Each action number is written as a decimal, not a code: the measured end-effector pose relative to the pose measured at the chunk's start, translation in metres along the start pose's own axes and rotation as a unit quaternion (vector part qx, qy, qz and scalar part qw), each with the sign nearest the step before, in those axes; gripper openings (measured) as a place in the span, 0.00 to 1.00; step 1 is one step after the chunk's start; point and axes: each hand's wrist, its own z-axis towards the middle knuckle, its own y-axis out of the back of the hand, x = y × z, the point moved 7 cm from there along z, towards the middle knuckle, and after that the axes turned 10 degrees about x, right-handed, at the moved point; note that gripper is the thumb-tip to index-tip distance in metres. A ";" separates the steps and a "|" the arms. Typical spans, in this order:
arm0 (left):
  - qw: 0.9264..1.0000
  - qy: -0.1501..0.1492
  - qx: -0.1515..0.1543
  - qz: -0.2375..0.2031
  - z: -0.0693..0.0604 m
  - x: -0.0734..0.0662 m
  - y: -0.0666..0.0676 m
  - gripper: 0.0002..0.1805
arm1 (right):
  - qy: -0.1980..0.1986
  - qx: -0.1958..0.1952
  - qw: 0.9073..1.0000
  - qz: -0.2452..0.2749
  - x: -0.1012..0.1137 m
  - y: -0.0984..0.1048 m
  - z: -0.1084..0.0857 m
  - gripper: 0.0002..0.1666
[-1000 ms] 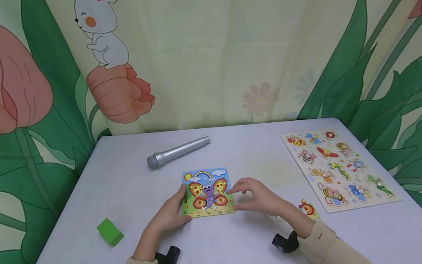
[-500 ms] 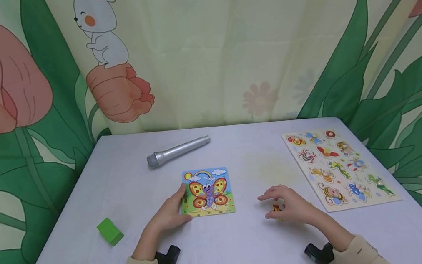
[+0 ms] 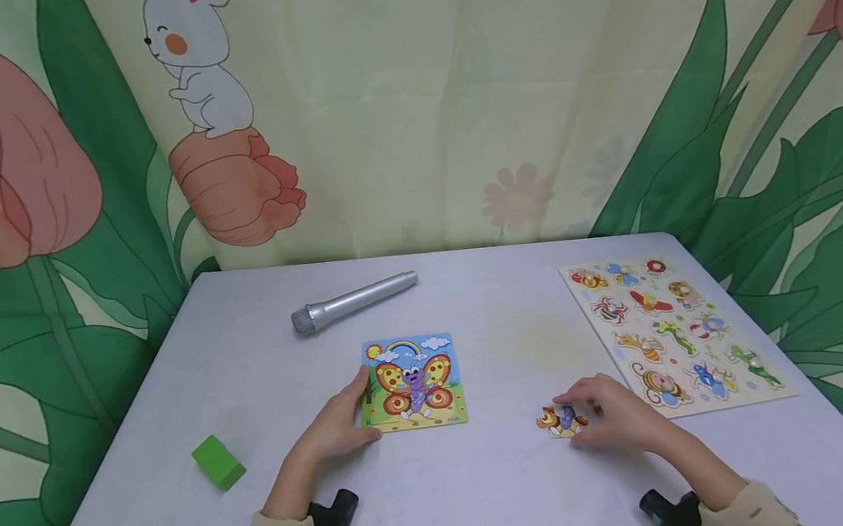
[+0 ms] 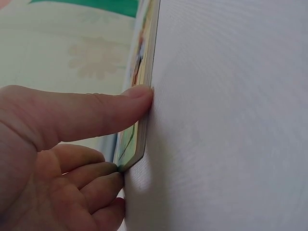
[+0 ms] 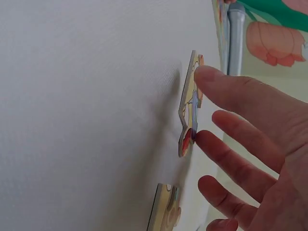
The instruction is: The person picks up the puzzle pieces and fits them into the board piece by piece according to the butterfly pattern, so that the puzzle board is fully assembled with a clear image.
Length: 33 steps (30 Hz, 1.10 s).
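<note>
A square butterfly puzzle board [image 3: 416, 387] lies flat on the table. My left hand [image 3: 334, 425] holds its near left corner, thumb [image 4: 137, 94] on the near edge and fingers along the left side. Off to the right, my right hand [image 3: 616, 417] pinches a small butterfly puzzle piece [image 3: 559, 425], orange, purple and yellow, by its edges between thumb and a finger. The right wrist view shows this piece [image 5: 189, 103] edge-on beside the thumb. A second piece [image 5: 164, 209] lies lower in that view; my right hand hides it from the head camera.
A silver microphone [image 3: 353, 302] lies behind the board. At the left is a green block [image 3: 218, 463]. A large pale insect puzzle board [image 3: 669, 337] covers the table's right side, close to my right hand. A printed curtain [image 3: 393, 107] hangs behind the table.
My right hand has left the board's right side, moved right to the loose pieces and taken hold of one. The left hand has kept its place at the board.
</note>
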 end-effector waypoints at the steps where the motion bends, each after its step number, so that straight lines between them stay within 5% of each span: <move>1: 1.000 -0.001 -0.001 0.000 -0.001 0.000 0.000 0.50 | -0.011 0.003 1.000 0.002 -0.002 0.000 -0.001 0.27; 9: 1.000 -0.007 -0.001 0.000 0.001 0.002 0.000 0.50 | -0.056 -0.001 0.998 -0.011 -0.009 -0.002 -0.004 0.24; 17: 1.000 -0.012 -0.003 -0.006 0.004 0.003 0.000 0.50 | -0.058 -0.009 0.998 -0.012 -0.011 -0.004 -0.003 0.23; 33: 1.000 0.000 -0.003 -0.003 0.003 0.003 0.000 0.50 | 0.039 -0.041 0.998 -0.034 0.022 -0.003 0.014 0.20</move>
